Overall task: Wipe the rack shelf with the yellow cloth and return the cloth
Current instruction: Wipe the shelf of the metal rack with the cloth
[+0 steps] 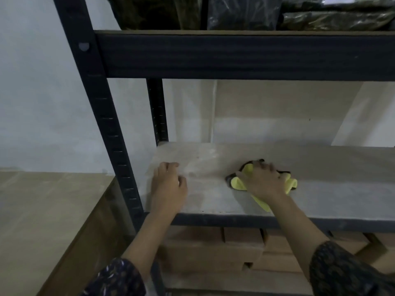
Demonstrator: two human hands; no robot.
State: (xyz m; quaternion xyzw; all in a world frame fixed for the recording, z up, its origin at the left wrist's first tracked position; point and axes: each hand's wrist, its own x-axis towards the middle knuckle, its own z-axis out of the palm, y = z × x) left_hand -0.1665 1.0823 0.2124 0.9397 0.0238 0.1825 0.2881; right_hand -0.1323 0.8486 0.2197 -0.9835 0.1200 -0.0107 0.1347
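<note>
Pressing the yellow cloth [241, 183] flat on the rack shelf [320, 167] at four o'clock, the right hand [264, 182] is wiping mid-task while the left hand [168, 184] is resting empty, fingers loosely curled, at eight o'clock, with the cloth's return seemingly still ahead.

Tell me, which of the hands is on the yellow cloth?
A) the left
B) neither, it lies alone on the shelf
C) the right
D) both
C: the right hand presses on the cloth on the shelf, while the left hand rests bare on the shelf, apart from the cloth.
</note>
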